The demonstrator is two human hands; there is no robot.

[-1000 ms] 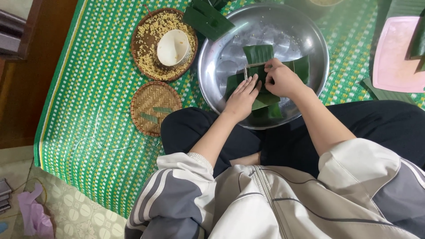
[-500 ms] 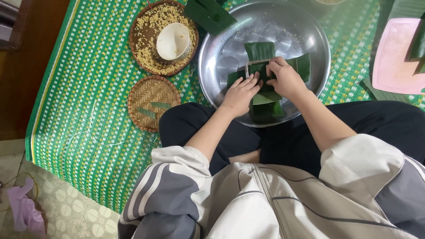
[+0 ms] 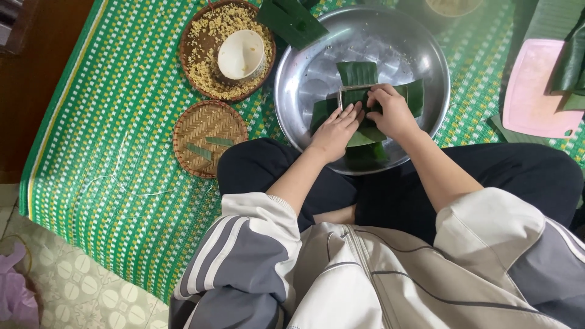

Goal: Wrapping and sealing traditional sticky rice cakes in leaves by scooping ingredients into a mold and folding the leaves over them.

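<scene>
1. The person sits cross-legged on a green woven mat (image 3: 91, 122), and a large metal basin (image 3: 414, 42) rests on the mat just in front of the knees.
2. Green leaves (image 3: 358, 73) lie crossed in the middle of the basin, laid around a small square frame (image 3: 342, 92) whose pale edge shows at the fingertips.
3. The left hand (image 3: 334, 133) lies flat on the leaves, its fingers stretched out and pressing down, not closed around anything.
4. The right hand (image 3: 393, 113) sits just beside the left hand, its fingers curled and pinching a fold of leaf at the frame.
5. The two hands nearly touch over the frame.
6. To the left of the basin, a round woven tray of yellowish grain (image 3: 204, 58) holds a pale bowl (image 3: 241, 53).
7. Below that tray, a smaller woven tray (image 3: 207, 131) carries a few leaf strips.
8. A folded dark leaf piece (image 3: 292, 21) lies at the basin's upper left rim.
9. A pink board (image 3: 533, 91) lies on the mat to the right, with more leaves at its edge.
</scene>
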